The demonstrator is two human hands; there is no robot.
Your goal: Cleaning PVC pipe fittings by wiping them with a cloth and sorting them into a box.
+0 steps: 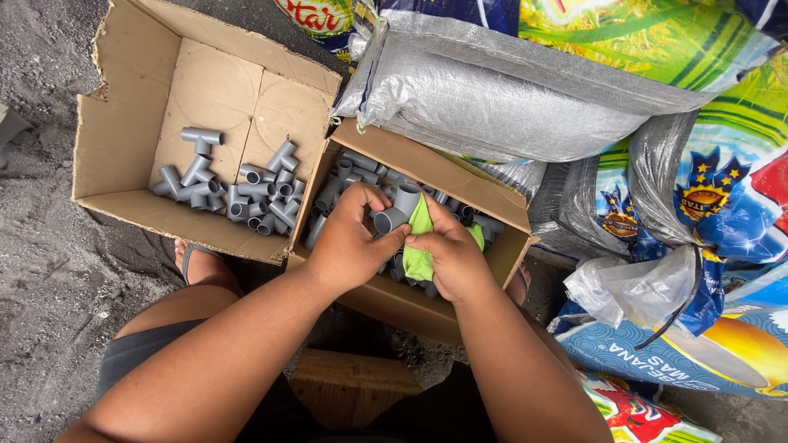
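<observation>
My left hand [349, 242] grips a grey plastic tee pipe fitting [400, 207] over a small cardboard box [427, 168] that holds several more grey fittings. My right hand [453, 256] presses a bright green cloth [419, 238] against the fitting's side. Both hands meet above the middle of this box. Part of the cloth hangs down between my hands and a bit shows past my right hand.
A larger open cardboard box [123, 123] at the left holds several grey tee fittings [246, 193]. Silver and colourful woven sacks [509, 90] pile up at the right, with a clear plastic bag [632, 287]. Gravel ground lies at the left; my sandalled foot [197, 262] and a wooden stool [349, 385] are below.
</observation>
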